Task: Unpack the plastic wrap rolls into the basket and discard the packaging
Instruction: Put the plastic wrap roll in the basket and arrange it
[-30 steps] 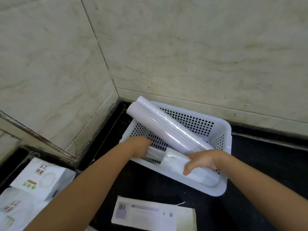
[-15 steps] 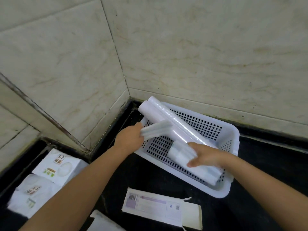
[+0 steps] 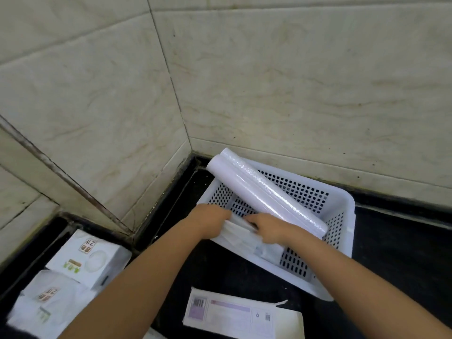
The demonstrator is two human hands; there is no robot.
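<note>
Left hand [image 3: 210, 221] and right hand [image 3: 266, 227] both pinch crumpled wrapper [image 3: 241, 232] at basket's [image 3: 342, 241] near-left rim. Two rolls [image 3: 264, 192] lie diagonally inside, far ends propped on its far-left corner.

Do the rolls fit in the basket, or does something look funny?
The two rolls lie slanted across the white basket, and their far ends poke up over its back corner rather than lying flat inside. An opened flat box lies on the dark counter.
</note>
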